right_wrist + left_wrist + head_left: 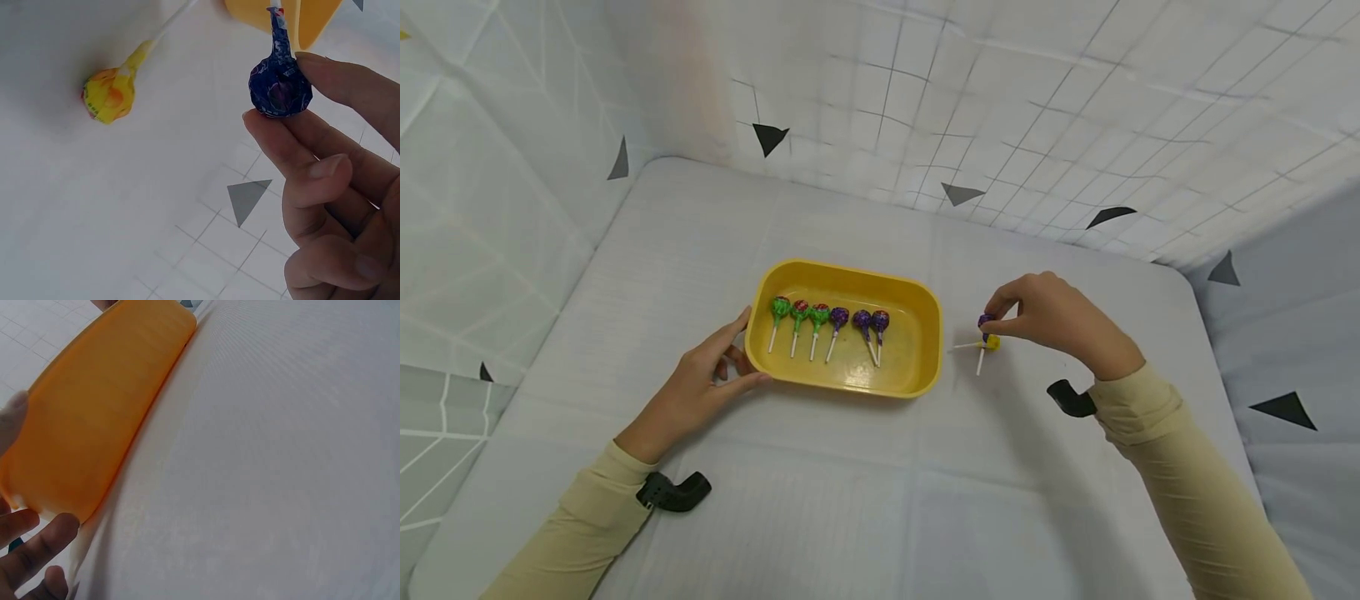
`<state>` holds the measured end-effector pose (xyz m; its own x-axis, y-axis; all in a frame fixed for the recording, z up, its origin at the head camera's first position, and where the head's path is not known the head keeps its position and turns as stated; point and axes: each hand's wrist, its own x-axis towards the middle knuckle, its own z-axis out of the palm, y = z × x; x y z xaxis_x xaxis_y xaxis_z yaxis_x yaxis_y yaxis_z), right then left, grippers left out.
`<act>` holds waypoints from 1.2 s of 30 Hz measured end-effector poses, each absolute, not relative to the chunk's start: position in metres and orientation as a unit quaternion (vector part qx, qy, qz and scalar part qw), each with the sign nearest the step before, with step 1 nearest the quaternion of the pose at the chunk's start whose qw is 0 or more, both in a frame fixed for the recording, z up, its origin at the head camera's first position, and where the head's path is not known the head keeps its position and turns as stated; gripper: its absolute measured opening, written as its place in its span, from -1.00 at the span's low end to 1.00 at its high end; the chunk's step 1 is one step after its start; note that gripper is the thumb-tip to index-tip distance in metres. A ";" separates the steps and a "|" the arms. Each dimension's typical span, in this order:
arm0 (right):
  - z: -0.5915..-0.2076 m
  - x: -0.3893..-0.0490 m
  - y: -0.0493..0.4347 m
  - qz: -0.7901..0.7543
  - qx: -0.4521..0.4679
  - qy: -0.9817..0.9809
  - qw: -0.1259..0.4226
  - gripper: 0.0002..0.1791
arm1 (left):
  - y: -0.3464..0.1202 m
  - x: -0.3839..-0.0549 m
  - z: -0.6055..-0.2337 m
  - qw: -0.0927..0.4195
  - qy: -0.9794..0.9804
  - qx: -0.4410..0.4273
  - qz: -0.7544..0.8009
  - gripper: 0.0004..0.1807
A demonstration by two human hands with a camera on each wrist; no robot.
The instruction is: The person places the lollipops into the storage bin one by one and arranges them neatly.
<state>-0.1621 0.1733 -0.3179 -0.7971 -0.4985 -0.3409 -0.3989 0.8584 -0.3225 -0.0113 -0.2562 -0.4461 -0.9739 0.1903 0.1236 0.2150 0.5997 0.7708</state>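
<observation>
My right hand (1051, 321) pinches a purple-wrapped lollipop (281, 87) by its head between thumb and fingertips, its white stick pointing away from the palm. In the head view it overlaps a yellow-wrapped lollipop (109, 94), which lies on the table with its stick toward the tray. At the left end of a yellow tray (842, 385), my left hand (696, 383) holds the corner, thumb along the near side and fingers at the end wall. Inside the tray, three green lollipops (800, 310) lie in a row beside three purple lollipops (861, 319), heads toward the far side.
A white cloth covers the table (820, 483). Behind it hangs a pale sheet (865, 92) with grid lines and dark triangles, and more sheets close off both sides. A black wrist mount (673, 492) sticks out from the left sleeve, another mount (1070, 398) from the right.
</observation>
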 end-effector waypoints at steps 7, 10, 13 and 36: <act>-0.315 -0.164 0.160 -0.118 -0.262 0.936 0.205 -0.87 | -0.256 -0.011 -0.447 0.015 -0.893 -0.114 -0.434 0.06; -0.313 -0.164 0.154 -0.119 -0.271 0.933 0.205 -0.86 | -0.257 -0.011 -0.448 0.019 -0.893 -0.117 -0.433 0.07; -0.312 -0.165 0.148 -0.118 -0.275 0.932 0.205 -0.87 | -0.257 -0.011 -0.448 0.022 -0.894 -0.119 -0.431 0.07; -0.312 -0.170 0.099 -0.102 -0.301 0.923 0.218 -0.83 | -0.257 -0.011 -0.448 0.023 -0.892 -0.121 -0.435 0.05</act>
<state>-0.1702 0.0991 -0.3118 -0.7244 -0.5997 -0.3401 -0.5108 0.7981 -0.3195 -0.0111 -0.2566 -0.4477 -0.9694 0.1960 0.1475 0.2369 0.5919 0.7704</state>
